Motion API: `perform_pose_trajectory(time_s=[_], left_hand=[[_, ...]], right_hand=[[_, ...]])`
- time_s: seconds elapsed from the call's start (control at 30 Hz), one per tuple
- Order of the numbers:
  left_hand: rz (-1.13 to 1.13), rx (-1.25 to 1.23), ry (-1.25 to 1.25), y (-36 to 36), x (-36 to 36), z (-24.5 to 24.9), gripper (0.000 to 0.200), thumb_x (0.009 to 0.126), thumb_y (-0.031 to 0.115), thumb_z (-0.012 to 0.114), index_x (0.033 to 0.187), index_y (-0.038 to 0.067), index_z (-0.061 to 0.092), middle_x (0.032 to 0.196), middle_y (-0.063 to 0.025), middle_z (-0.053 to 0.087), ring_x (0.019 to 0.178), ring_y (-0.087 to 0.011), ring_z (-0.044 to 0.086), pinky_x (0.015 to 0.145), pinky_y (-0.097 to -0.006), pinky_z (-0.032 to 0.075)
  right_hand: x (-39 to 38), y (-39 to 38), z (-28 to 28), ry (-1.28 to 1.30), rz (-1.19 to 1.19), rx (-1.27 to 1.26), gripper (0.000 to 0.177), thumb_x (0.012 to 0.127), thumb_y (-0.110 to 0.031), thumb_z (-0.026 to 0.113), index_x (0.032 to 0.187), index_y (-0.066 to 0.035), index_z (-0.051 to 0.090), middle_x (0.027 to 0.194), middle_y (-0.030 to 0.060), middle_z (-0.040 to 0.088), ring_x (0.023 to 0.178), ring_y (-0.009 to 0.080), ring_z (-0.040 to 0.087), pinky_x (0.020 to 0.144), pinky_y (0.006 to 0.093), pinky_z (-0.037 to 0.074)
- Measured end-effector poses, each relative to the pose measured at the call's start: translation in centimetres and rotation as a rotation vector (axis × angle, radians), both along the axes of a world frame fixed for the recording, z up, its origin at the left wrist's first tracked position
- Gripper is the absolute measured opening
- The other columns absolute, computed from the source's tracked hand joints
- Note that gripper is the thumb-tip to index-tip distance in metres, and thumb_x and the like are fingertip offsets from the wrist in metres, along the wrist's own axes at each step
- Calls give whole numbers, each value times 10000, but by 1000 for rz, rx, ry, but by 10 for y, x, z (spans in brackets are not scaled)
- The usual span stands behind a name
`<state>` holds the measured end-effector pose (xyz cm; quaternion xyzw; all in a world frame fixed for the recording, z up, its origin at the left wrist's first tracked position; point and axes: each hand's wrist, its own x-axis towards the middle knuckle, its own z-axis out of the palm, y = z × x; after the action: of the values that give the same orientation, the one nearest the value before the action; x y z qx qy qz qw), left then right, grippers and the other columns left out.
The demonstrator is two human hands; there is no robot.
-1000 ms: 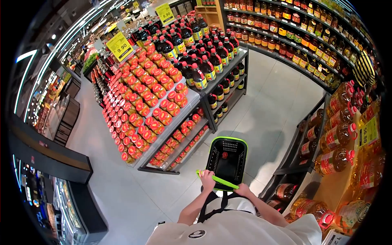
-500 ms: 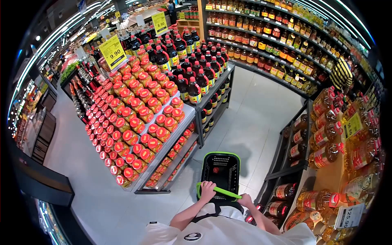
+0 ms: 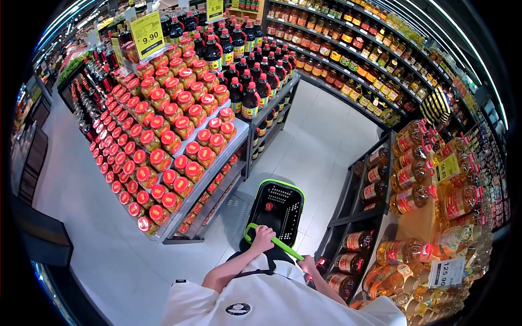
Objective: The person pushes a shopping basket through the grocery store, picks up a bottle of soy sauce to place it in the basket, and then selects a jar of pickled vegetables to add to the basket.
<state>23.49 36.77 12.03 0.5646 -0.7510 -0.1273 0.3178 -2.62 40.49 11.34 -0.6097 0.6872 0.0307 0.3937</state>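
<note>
A black shopping basket with a green rim is seen standing on the pale tiled floor of a shop aisle, directly ahead of the person's body. Its green handle slants from upper left to lower right just below it. The left hand is set on the left end of the green handle, with the fingers curled shut round the bar. The right hand is placed on the lower right end, close to the person's white top, and is likewise closed round the bar, though it is shown small and partly hidden. A small red item is seen lying inside the basket, near its left wall. To the left of the basket, a stepped display stand is filled with rows of red-lidded jars, and dark bottles with red caps are massed behind them. A yellow price sign reading 9.90 is mounted above the jars. To the right, a dark rack is stocked with large oil bottles, just beside the basket. Further shelves of bottles are lined along the far side of the aisle.
</note>
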Motion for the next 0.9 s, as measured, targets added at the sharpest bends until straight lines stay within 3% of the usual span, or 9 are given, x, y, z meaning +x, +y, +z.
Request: perform_pose_trajectory(time_s=[0.27,0.5,0.83,0.9], left_hand=[[12,-30,-25,14,32,1,214,474,97,636,676,100,563,749,-28,494,857,-229,485,886,-418,312],[-16,-4,-81,9,37,8,176,515,104,639,684,104,588,752,-31,513,869,-217,496,900,-398,319],[-77,36,-228,10,50,7,155,534,170,658,680,139,613,747,-21,553,810,-190,555,816,-364,369],[-104,42,-274,11,50,5,146,545,194,658,679,145,625,713,-22,564,770,-189,583,804,-355,375]], right_hand=[[22,18,-50,-51,66,-168,361,668,-278,658,951,-53,670,794,194,645,749,341,631,713,401,505],[26,21,-65,-46,-9,-256,274,680,-309,652,860,-106,690,757,161,645,712,326,633,682,385,506],[21,13,-62,-9,36,-203,292,671,-330,661,889,-138,688,788,137,654,733,316,635,703,384,512],[20,11,-57,-6,61,-171,323,660,-259,664,921,-67,673,784,177,647,736,322,637,698,377,508]])
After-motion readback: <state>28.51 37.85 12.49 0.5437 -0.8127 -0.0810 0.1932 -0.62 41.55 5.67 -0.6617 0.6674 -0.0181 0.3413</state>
